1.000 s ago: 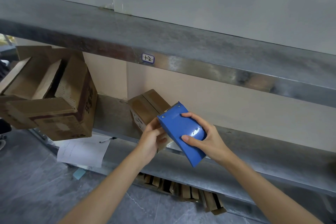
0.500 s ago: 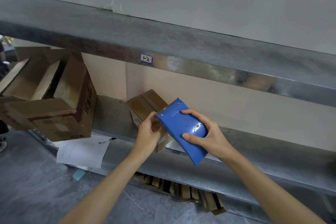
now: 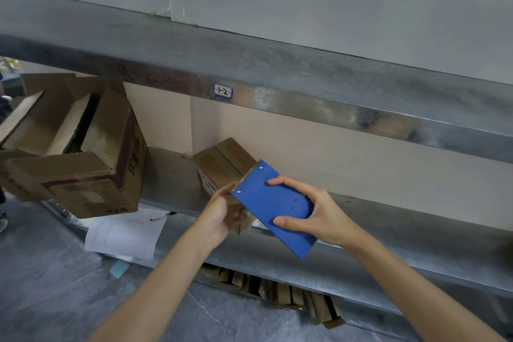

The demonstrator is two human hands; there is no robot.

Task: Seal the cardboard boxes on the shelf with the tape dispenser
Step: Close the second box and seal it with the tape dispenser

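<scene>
A blue tape dispenser (image 3: 273, 204) with a toothed blade at its top end is tilted in front of the shelf. My right hand (image 3: 316, 214) grips it, fingers over its upper edge and thumb on its face. A small brown cardboard box (image 3: 222, 165) with closed flaps stands on the metal shelf (image 3: 388, 233) just behind it. My left hand (image 3: 223, 215) is curled at the dispenser's blade end, against the box's near side; what its fingertips hold is hidden. A larger open cardboard box (image 3: 83, 153) sits at the shelf's left.
An upper metal shelf (image 3: 277, 78) with a "1-2" label (image 3: 222, 91) overhangs. A white paper sheet (image 3: 125, 233) and a pen (image 3: 161, 216) lie on the shelf's front left. Flattened cardboard (image 3: 277, 291) is stored beneath. Grey tiled floor lies below.
The dispenser has shifted slightly up and left toward the small box, and my left hand has stayed at its blade end.
</scene>
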